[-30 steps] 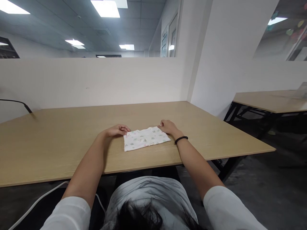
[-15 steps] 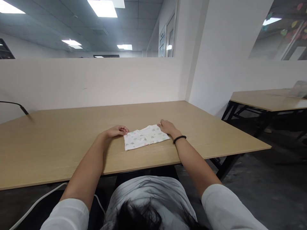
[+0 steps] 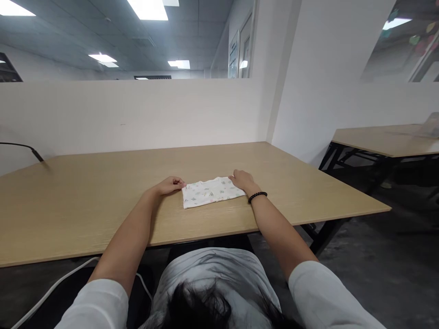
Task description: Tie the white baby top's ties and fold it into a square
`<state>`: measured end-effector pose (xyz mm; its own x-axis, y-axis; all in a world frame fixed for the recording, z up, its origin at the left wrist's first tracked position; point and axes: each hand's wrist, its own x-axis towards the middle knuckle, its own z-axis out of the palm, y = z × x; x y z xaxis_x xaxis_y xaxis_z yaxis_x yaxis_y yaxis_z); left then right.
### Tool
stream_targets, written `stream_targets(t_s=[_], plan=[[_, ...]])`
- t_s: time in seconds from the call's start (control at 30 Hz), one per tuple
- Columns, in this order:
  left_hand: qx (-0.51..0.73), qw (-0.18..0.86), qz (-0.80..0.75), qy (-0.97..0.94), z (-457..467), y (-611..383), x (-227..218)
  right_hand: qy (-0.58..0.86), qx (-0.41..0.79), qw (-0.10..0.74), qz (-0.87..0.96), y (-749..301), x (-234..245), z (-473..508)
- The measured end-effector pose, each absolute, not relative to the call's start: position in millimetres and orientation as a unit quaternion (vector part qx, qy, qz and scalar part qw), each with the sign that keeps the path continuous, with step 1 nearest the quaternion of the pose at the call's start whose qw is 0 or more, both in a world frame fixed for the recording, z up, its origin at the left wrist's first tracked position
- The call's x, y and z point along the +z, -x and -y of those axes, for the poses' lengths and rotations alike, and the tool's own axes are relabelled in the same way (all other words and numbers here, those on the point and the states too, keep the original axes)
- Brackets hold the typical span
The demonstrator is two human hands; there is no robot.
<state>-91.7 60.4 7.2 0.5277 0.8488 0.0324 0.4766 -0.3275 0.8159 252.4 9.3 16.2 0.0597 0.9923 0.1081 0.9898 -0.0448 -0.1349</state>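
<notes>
A small white baby garment (image 3: pixel 211 192) with scattered little prints lies folded into a long strip on the table. Its far edge is uneven, and its right end sits slightly farther from me than its left. My left hand (image 3: pixel 170 184) is closed at the far left corner, fingers curled and pinching the fabric. At the far right corner, my right hand (image 3: pixel 243 179) grips the cloth, its fingertips partly hidden behind the hand. A black bead bracelet (image 3: pixel 257 197) circles my right wrist.
The garment rests on a light wood table (image 3: pixel 113 201) whose back edge meets a white partition wall (image 3: pixel 154 114). A black cable (image 3: pixel 30 151) reaches over the left rear corner. Another table (image 3: pixel 380 141) stands to the right. A white cord (image 3: pixel 51 292) hangs below at left.
The garment has shifted slightly right and away from me, with both hands moving along at its corners. Its front edge lies a little more level. The camera view has tilted slightly.
</notes>
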Motion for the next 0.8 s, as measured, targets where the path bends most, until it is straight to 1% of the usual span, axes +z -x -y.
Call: stream_targets(t_s=[0.13,0.27,0.53,0.7,0.8], plan=[[0.192,0.419,-0.399,-0.793,-54,94,16,0.738,0.01,0.11,0.665,-251,14,-11],[0.169,0.421,-0.381,-0.805,-54,96,20,0.741,0.009,0.115,0.661,-251,13,-12],[0.21,0.401,-0.384,-0.805,-57,90,12,0.732,0.009,0.116,0.671,-250,11,-18],[0.249,0.44,-0.386,-0.772,-52,84,14,0.735,0.003,0.127,0.666,-250,10,-19],[0.259,0.458,-0.414,-0.742,-50,82,18,0.742,0.001,0.142,0.655,-249,10,-19]])
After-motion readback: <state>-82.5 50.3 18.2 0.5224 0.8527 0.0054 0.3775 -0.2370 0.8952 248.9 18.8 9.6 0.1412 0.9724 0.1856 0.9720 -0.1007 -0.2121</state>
